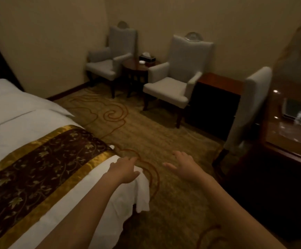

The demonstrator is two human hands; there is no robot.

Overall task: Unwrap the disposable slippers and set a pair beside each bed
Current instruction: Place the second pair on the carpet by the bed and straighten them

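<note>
Both hands reach forward, fingers straight and holding nothing: the left hand (123, 170) at 7 o'clock over the bed (11, 114) corner, the right hand (184, 165) at 5 o'clock over the carpet (146, 132). A gold-edged runner (38, 168) crosses the bed at 8 o'clock. The far armchair (108, 60) stands at 11 o'clock, the near armchair (176, 78) at 1, a side table (137, 68) between them, and a desk (290, 126) at 3.

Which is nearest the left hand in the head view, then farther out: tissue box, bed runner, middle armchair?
1. Bed runner, just left of the left hand.
2. Middle armchair, ahead across the carpet.
3. Tissue box, on the far round table.
</note>
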